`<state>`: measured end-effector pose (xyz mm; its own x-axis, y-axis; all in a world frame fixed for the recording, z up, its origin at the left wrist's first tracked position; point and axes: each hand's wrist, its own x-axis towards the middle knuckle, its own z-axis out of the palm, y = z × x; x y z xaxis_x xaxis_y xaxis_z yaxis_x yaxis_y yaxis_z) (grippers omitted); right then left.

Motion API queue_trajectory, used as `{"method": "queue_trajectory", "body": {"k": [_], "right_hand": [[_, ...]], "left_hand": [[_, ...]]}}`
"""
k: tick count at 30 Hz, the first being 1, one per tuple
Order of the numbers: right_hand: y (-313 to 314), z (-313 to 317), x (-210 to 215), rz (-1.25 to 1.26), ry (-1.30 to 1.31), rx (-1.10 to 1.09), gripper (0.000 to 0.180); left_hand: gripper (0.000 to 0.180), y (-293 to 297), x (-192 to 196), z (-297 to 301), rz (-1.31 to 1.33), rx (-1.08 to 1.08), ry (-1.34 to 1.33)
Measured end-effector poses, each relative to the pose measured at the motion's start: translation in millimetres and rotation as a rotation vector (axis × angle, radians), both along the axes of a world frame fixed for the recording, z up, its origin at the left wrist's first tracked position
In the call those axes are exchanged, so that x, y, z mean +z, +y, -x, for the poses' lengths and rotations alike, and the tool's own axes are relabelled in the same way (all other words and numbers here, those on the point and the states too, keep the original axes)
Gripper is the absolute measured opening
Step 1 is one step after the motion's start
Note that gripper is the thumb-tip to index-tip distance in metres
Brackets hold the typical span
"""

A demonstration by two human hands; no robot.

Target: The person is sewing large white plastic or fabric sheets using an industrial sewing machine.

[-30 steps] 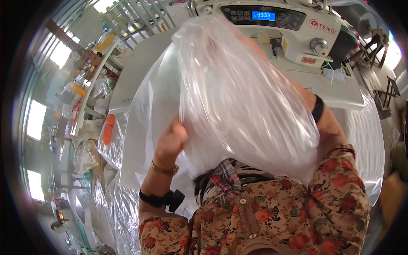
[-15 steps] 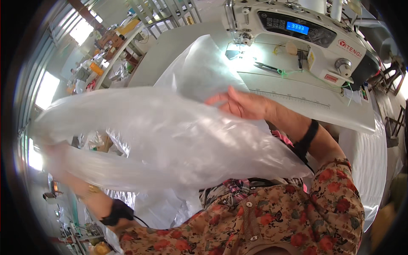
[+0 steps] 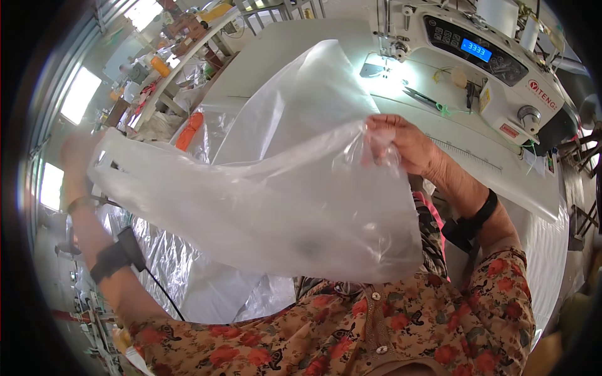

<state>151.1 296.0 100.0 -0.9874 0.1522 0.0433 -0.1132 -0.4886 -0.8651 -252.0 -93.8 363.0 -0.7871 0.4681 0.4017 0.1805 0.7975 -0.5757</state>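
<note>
A translucent white plastic sheet (image 3: 269, 200) hangs in front of me, stretched between my two hands above my lap. My right hand (image 3: 401, 143) is closed on its upper right edge, which bunches into creases at the fingers. Up at the far left, my left hand (image 3: 81, 153) is blurred at the sheet's other end; the sheet stays lifted there, so that hand grips it, though its fingers are not sharp. Behind, more translucent plastic (image 3: 295, 103) lies over the sewing table (image 3: 276, 47); whether it is one piece with the held sheet I cannot tell.
A white sewing machine (image 3: 433, 47) with its lamp lit stands at the back right. Dark thread snips (image 3: 421, 97) lie near its needle. An orange object (image 3: 190, 130) and crinkled clear plastic (image 3: 166, 250) are at the left, below a cluttered side table (image 3: 182, 59).
My right hand, earlier extended over the sheet, now pinches its edge. My left hand has risen. The sheet has spread out and lifted between them, and the view has shifted.
</note>
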Motion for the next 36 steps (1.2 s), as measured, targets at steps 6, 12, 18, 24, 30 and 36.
{"method": "queue_trajectory", "body": {"k": [6,12,18,24,30,36], "right_hand": [[-13.4,40.6,29.9,-0.071,-0.098,-0.153,0.034],[-15.7,60.1,47.2,-0.355,-0.084,-0.06,0.045],[-4.1,52.3,36.9,-0.317,-0.069,-0.165,0.06],[-26.0,39.0,14.5,-0.094,0.015,-0.268,0.068],[-38.3,24.0,9.7,-0.431,0.066,-0.153,0.045],[-36.1,22.1,-11.8,-0.268,0.029,-0.241,0.033]], "left_hand": [[0.043,125.7,-87.8,-128.0,-0.529,-0.942,-0.543],[0.067,205.3,-184.5,-206.2,-0.818,-1.283,-1.256],[0.025,217.8,-197.2,-205.2,-0.998,-1.134,-1.375],[0.023,214.4,-194.7,-212.0,-1.151,-1.02,-1.465],[0.022,214.8,-196.9,-213.4,-1.227,-0.975,-1.625],[0.024,217.9,-199.7,-197.2,-1.468,-1.052,-1.575]]}}
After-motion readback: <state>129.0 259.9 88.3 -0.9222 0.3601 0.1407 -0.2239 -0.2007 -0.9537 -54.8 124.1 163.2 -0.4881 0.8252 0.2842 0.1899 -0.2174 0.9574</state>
